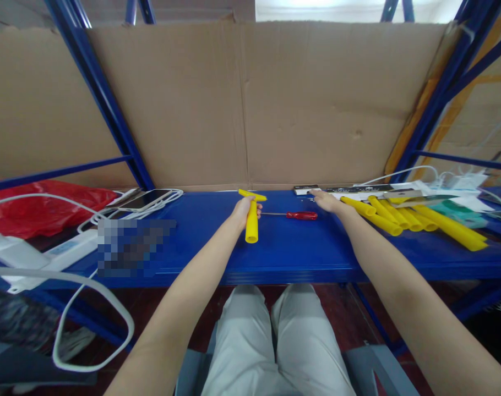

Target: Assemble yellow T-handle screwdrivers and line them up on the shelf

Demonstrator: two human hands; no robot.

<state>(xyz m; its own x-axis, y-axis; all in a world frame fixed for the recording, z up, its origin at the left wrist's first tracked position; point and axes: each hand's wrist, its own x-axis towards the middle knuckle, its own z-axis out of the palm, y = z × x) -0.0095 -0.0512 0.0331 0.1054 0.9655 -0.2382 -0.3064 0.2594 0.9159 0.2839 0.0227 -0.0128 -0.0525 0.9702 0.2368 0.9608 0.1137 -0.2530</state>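
Observation:
My left hand (244, 209) is closed around a yellow T-shaped plastic piece (252, 228). Its hollow round tube points towards me, and a thin yellow crossbar lies at the far end. My right hand (327, 201) reaches to the back of the blue table, fingers stretched towards a few small metal bits (307, 199), too small to name surely. Between the hands lies a screwdriver (302, 215) with a red handle, its shaft pointing left. Just right of my right hand, several yellow tubes (388, 214) lie in a row.
A cardboard sheet (172, 110) walls off the back of the blue table (292, 253). At left are a red plastic bag (48, 206), a phone (145, 201), white cables and a power strip (72, 250). Papers and a green packet (459, 212) lie at right.

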